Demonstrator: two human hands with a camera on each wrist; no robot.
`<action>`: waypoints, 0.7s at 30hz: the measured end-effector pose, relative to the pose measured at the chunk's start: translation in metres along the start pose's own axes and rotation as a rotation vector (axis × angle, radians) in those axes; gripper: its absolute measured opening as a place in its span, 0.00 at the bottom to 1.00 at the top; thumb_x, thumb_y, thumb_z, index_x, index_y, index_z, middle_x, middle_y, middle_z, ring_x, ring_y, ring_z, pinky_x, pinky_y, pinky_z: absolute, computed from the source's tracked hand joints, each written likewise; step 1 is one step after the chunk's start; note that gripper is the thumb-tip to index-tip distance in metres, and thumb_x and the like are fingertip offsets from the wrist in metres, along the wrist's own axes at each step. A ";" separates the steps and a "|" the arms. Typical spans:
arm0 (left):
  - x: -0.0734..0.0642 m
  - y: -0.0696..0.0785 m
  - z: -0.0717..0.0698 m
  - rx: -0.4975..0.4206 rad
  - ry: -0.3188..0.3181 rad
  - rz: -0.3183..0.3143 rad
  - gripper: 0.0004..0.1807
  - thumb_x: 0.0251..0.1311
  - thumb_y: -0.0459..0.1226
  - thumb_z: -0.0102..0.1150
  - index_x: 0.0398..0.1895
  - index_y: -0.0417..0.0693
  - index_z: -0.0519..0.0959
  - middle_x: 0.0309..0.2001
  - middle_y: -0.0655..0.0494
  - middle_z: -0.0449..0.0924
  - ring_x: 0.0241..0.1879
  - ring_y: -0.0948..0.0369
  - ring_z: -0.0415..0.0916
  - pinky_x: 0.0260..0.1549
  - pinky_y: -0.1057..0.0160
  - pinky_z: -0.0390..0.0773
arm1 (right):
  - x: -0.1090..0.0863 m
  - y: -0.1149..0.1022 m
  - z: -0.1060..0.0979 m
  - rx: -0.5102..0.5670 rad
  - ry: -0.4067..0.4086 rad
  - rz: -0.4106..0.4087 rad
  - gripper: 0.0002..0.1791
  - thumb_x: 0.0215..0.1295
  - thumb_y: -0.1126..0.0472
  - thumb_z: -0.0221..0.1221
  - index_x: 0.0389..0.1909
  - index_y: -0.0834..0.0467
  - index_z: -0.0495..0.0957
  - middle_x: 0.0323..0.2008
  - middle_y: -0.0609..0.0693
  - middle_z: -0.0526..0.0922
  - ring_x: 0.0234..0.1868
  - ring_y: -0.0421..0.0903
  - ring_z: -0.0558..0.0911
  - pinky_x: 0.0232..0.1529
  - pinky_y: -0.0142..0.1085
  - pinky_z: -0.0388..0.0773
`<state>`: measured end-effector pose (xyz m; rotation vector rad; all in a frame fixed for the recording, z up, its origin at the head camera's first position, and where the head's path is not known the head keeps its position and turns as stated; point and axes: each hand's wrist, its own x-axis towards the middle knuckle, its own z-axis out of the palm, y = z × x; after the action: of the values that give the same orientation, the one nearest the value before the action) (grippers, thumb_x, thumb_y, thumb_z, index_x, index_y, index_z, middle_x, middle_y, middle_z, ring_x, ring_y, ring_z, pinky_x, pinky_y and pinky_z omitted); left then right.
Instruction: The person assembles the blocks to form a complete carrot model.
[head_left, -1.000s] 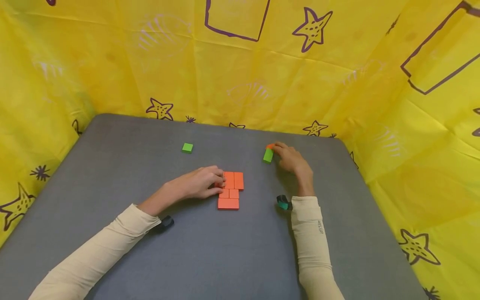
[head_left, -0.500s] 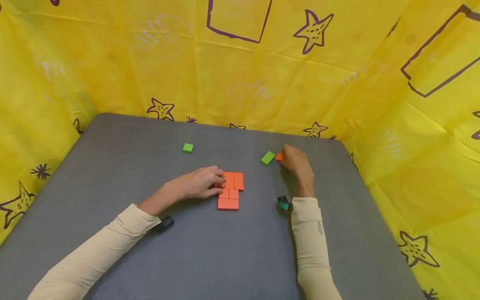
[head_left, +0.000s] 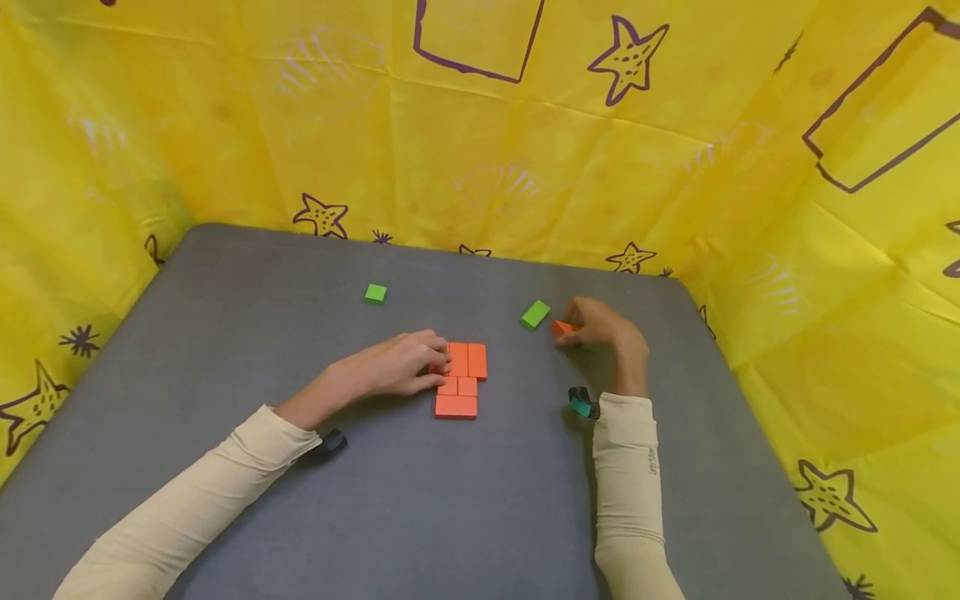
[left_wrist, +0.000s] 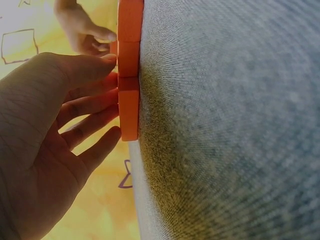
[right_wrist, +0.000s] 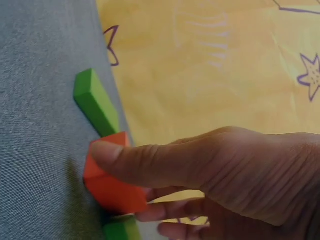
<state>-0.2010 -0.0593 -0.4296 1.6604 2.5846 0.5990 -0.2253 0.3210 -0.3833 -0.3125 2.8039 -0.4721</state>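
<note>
Several flat orange blocks (head_left: 477, 362) lie fitted together in the middle of the table. My left hand (head_left: 408, 364) rests at their left side, its fingers extended and its fingertips touching the edge of the blocks in the left wrist view. At the right, my right hand (head_left: 600, 323) pinches a separate orange block (right_wrist: 112, 192), thumb on its near face and fingers behind. This block is tilted in the right wrist view. Just beyond it lies a green rectangular block (head_left: 536, 315). Another green block (right_wrist: 122, 228) sits beside the right fingers, mostly hidden by the hand.
A small green block (head_left: 376, 294) lies alone at the back left of the grey table (head_left: 457, 517). A yellow patterned cloth (head_left: 480, 150) hangs around the back and sides. Dark bands (head_left: 581, 402) project from the inner sides of both wrists.
My right hand has drawn the orange block away from the green block's far end, toward me and slightly right. The green block has turned a little. My left hand stays in place.
</note>
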 end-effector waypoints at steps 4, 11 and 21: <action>0.001 0.000 0.000 0.001 -0.002 -0.001 0.08 0.69 0.41 0.68 0.43 0.47 0.88 0.42 0.55 0.83 0.42 0.61 0.74 0.44 0.61 0.81 | -0.002 -0.004 -0.004 -0.025 -0.038 -0.033 0.18 0.61 0.61 0.72 0.46 0.67 0.79 0.41 0.61 0.83 0.40 0.54 0.78 0.46 0.45 0.76; 0.001 0.000 0.000 -0.006 -0.013 -0.008 0.10 0.68 0.43 0.69 0.44 0.47 0.88 0.43 0.56 0.83 0.42 0.61 0.73 0.43 0.61 0.80 | -0.003 -0.020 -0.007 -0.061 -0.079 -0.041 0.08 0.61 0.63 0.68 0.35 0.63 0.80 0.31 0.52 0.79 0.32 0.48 0.74 0.37 0.36 0.70; 0.001 0.000 -0.001 -0.011 -0.007 -0.010 0.12 0.66 0.45 0.71 0.43 0.45 0.88 0.42 0.55 0.82 0.42 0.61 0.74 0.44 0.60 0.81 | -0.022 -0.117 -0.010 -0.095 -0.265 -0.295 0.09 0.60 0.62 0.72 0.33 0.59 0.81 0.28 0.47 0.78 0.31 0.42 0.74 0.35 0.32 0.71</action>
<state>-0.2013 -0.0592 -0.4283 1.6421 2.5783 0.6051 -0.1892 0.2215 -0.3280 -0.7575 2.5339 -0.3310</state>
